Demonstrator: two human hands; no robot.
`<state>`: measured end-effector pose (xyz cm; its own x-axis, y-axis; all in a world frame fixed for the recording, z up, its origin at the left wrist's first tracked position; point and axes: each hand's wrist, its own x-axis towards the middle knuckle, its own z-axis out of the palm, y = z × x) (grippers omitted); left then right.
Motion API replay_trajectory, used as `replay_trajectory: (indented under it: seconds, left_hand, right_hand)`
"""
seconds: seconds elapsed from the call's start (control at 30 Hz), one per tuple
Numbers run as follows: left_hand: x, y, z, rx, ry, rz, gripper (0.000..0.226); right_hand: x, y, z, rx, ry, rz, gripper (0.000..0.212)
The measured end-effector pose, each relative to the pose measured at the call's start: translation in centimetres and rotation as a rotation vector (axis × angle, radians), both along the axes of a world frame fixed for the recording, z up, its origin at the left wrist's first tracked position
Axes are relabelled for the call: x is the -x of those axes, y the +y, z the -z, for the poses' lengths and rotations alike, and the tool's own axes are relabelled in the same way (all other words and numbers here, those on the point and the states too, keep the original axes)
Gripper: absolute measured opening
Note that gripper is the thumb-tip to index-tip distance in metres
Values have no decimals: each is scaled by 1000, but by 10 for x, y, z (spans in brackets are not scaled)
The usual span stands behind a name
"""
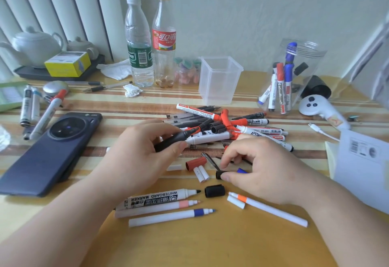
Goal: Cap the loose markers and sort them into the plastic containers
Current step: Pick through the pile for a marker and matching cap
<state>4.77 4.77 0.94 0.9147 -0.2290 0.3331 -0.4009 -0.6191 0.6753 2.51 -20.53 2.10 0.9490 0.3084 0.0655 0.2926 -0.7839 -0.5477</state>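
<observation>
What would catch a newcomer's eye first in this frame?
The two hands at the centre: the left hand grips a black marker, the right hand pinches a small black cap. Behind them lies a jumbled pile of markers; a dark phone lies at left.

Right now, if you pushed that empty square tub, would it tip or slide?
The tub looks thin, clear and empty, so probably light; it would likely slide on the smooth table. It is tall and narrows toward its base, so a high push might tip it.
</observation>
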Motion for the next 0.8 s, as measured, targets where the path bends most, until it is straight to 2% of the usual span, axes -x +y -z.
replay_trajectory:
  seconds: [0.1,0.17,0.3,0.47,0.6,0.8]
  left_hand:
    - [0,1,0,-34,-17,38,8]
    - [-1,2,1,-46,-36,54,12]
    - [-2,0,1,-50,-54,58,24]
    - [1,-1,-2,-37,-45,49,27]
    - [3,1,-4,-43,-27,58,24]
    - [3,1,-3,-46,-24,87,22]
  right_hand:
    - [0,-2,-6,-154,-12,28,9]
    - [-3,-4,-10,-162,-94,121,12]
    - [-22,5,-24,122,-211,207,13]
    - [-58,26,-28,496,-186,92,38]
    - [-70,30,-25,529,-135,44,45]
    - [-70,25,-21,465,-193,39,32]
